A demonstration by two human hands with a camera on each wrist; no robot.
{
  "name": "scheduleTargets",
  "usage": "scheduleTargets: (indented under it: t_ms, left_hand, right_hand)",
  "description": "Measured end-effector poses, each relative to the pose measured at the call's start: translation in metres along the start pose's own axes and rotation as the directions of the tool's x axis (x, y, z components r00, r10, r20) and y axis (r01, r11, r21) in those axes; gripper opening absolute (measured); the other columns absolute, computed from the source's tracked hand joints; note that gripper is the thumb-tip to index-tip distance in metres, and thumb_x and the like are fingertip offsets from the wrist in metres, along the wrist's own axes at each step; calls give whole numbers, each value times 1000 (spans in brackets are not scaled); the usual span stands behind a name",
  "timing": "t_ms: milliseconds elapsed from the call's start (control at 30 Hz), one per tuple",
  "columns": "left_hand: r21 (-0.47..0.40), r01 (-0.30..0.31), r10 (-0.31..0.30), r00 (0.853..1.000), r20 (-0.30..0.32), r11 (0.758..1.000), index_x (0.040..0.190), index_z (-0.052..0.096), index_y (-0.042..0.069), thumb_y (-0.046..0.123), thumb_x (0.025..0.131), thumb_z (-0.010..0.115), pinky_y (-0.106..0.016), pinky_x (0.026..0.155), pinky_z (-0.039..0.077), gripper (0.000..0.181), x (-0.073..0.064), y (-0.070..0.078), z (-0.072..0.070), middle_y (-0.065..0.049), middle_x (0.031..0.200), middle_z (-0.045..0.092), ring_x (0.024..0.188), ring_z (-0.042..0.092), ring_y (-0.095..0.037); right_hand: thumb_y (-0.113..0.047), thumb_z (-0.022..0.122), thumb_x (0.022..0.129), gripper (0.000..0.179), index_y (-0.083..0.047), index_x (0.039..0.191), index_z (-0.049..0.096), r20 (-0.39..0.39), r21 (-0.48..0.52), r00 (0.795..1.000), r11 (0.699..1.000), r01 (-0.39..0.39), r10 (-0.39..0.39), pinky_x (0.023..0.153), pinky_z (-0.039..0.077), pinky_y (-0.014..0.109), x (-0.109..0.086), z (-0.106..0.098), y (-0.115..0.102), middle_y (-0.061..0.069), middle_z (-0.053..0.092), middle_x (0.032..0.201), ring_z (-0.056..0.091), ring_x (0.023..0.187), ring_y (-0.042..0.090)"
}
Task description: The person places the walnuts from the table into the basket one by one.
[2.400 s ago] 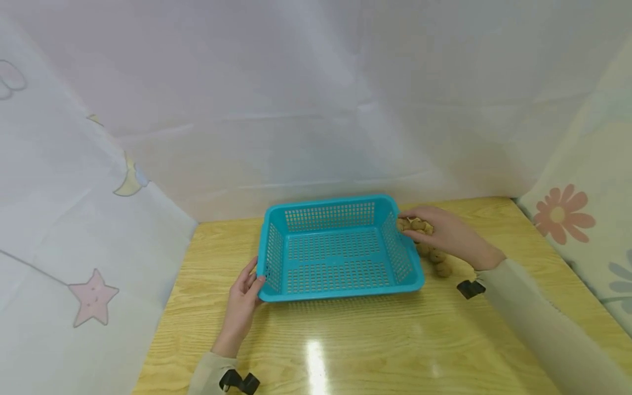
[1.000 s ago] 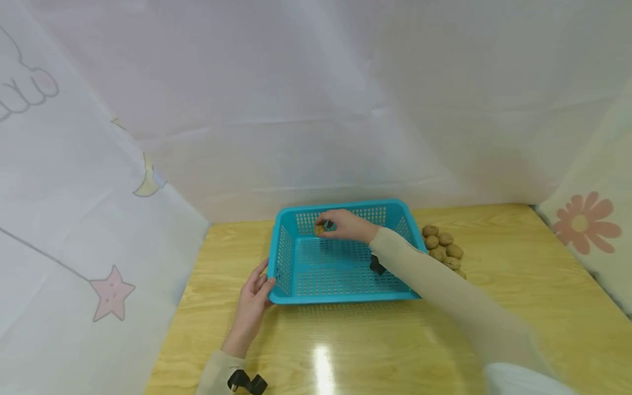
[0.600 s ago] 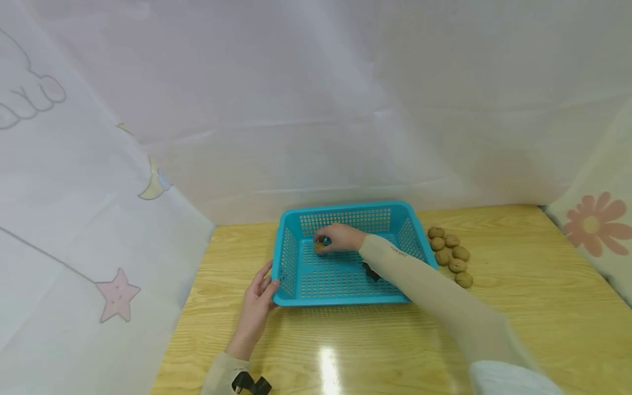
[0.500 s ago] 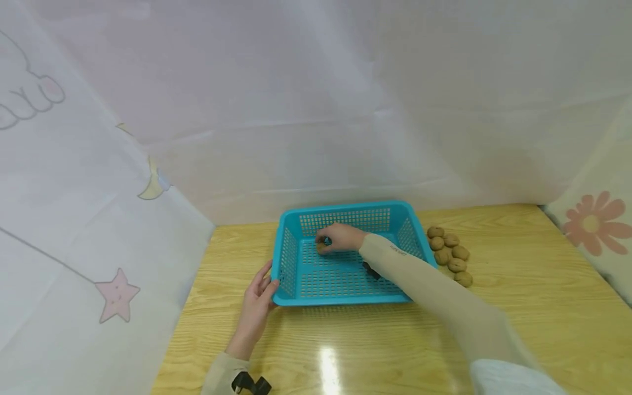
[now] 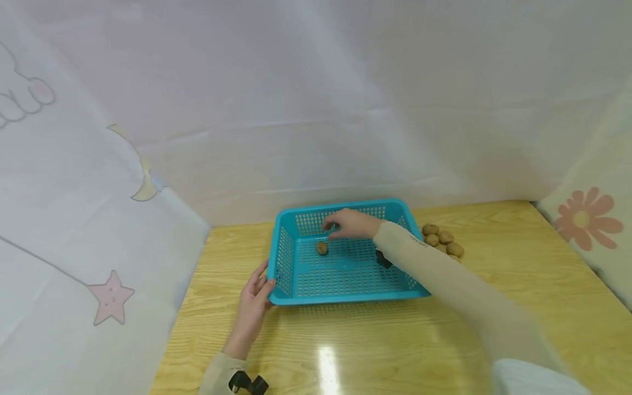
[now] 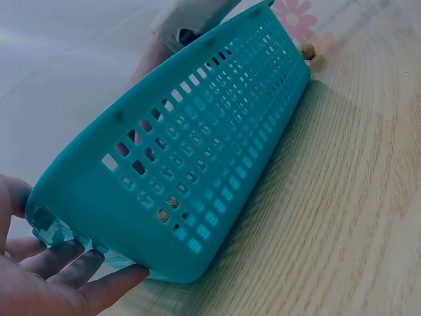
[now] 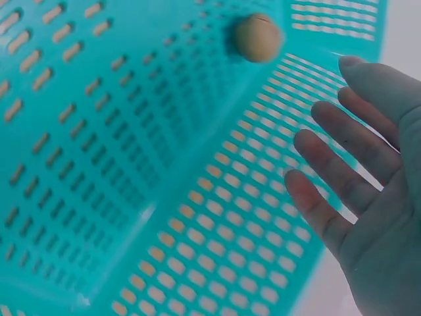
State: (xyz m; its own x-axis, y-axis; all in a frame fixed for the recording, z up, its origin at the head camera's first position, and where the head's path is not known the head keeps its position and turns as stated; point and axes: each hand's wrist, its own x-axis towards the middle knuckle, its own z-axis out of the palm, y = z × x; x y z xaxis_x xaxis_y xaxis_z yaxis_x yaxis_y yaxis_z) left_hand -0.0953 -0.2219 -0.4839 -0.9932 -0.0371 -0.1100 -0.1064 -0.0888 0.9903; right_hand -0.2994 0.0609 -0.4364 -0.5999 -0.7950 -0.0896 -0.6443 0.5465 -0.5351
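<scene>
A turquoise plastic basket (image 5: 345, 299) with slotted walls stands on the wooden table. One walnut (image 5: 322, 248) lies on its floor toward the left; the right wrist view shows that walnut (image 7: 258, 38) near a corner. Above the basket floor, just right of the walnut, hovers my right hand (image 5: 353, 224), thumb and fingers spread apart with nothing between them. My left hand (image 5: 253, 300) holds the basket at its left end near the front corner, thumb over the rim. Its fingers (image 6: 108, 288) press the outer wall from below the rim.
Several walnuts (image 5: 446, 237) lie in a cluster on the table, right of the basket; my right sleeve (image 5: 444, 274) partly covers them. A pale fabric backdrop (image 5: 296, 109) rises close behind the basket. Bare wood table (image 5: 296, 351) stretches in front.
My right hand picked a walnut from the cluster, carried it left into the basket and let it go there. It has since lifted slightly up and right. The left hand keeps its hold.
</scene>
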Motion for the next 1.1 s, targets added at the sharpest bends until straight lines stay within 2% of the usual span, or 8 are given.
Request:
scheduleTargets:
  t_ms: [133,300,433,567,700,933,1100]
  left_hand:
    - [3,-1,1,1000,-3,1000,165,30,12,14,109,53,-36,88,61,60,2,1,-1,-26,156,46,130,59,-40]
    - [8,3,-3,1000,6,1000,165,30,13,15,110,53,-34,88,61,60,2,1,-1,-26,158,45,132,57,-40]
    - [12,7,-7,1000,5,1000,165,31,13,15,110,54,-34,88,60,60,2,0,-2,-26,157,45,132,57,-40]
    - [13,10,-10,1000,2,1000,165,31,14,15,110,54,-34,88,61,60,2,-1,-2,-26,157,45,132,58,-38]
    - [3,13,-13,1000,-12,1000,165,32,14,14,110,54,-34,88,61,59,2,0,-4,-25,157,45,130,59,-35]
    - [-10,17,-17,1000,-5,1000,165,30,14,12,110,52,-34,88,61,59,0,2,-3,-23,158,44,131,59,-34]
    - [-14,14,-14,1000,3,1000,165,31,14,12,110,52,-34,89,60,59,0,2,-2,-24,158,45,131,59,-34]
  right_hand:
    - [-23,71,102,34,-11,133,69,-49,17,999,1000,-14,15,103,53,46,-18,-17,-2,10,68,135,64,122,32]
    - [-28,71,102,34,-14,132,70,-105,21,994,1000,-23,25,102,53,49,-48,-28,0,8,68,135,64,120,31]
    - [-24,72,101,33,-10,131,70,-185,20,983,1000,-3,6,99,54,51,-75,-30,5,11,70,132,66,117,31]
    - [-18,73,99,34,-5,131,70,-268,70,963,998,4,15,94,56,52,-101,-32,9,13,71,128,66,112,33]
    - [-17,72,100,35,-3,132,68,-304,113,952,994,-1,36,93,55,52,-122,-39,11,12,70,128,65,112,33]
    - [-21,70,102,35,-6,134,67,-343,81,935,995,-66,90,93,54,52,-166,-46,23,9,69,130,64,113,31]
    - [-20,68,103,32,-5,132,68,-381,82,914,990,-116,138,88,55,43,-198,-43,37,10,70,128,65,109,26]
